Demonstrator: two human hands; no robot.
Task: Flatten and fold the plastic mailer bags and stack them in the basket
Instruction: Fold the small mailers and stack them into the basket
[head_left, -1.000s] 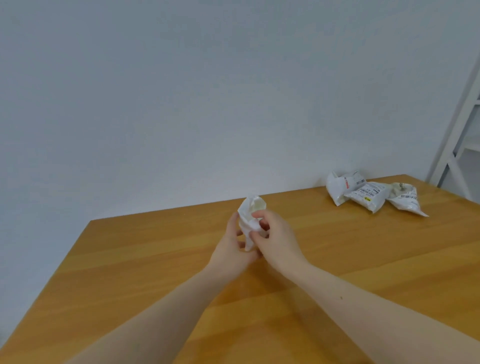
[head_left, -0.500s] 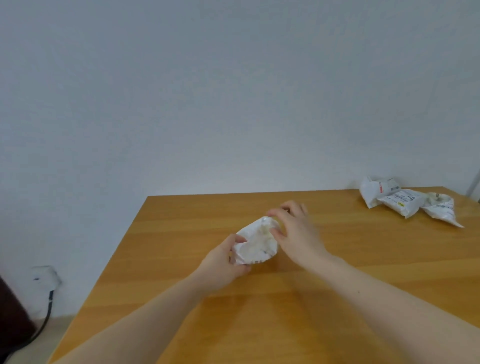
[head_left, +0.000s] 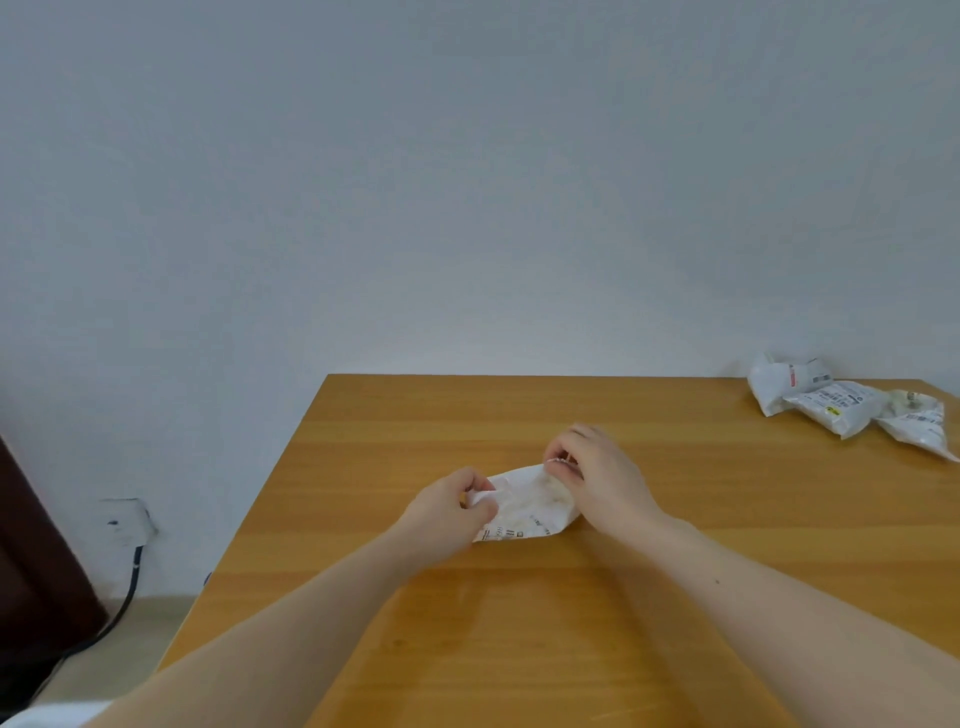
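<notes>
Both hands pinch one crumpled mailer bag (head_left: 527, 506) on the desk (head_left: 675, 597): left hand (head_left: 452, 512) its near-left end, right hand (head_left: 597, 475) its far-right edge, long axis running between them

A crumpled white plastic mailer bag (head_left: 527, 506) with dark printed lettering along its near edge lies low on the wooden table, pulled out sideways into a rough oval and still wrinkled, pinched at its left end and at its upper right edge. Three more white mailer bags (head_left: 841, 405) lie in a loose, overlapping cluster at the far right corner of the table, crumpled, their printed labels facing up, well apart from the first.
</notes>
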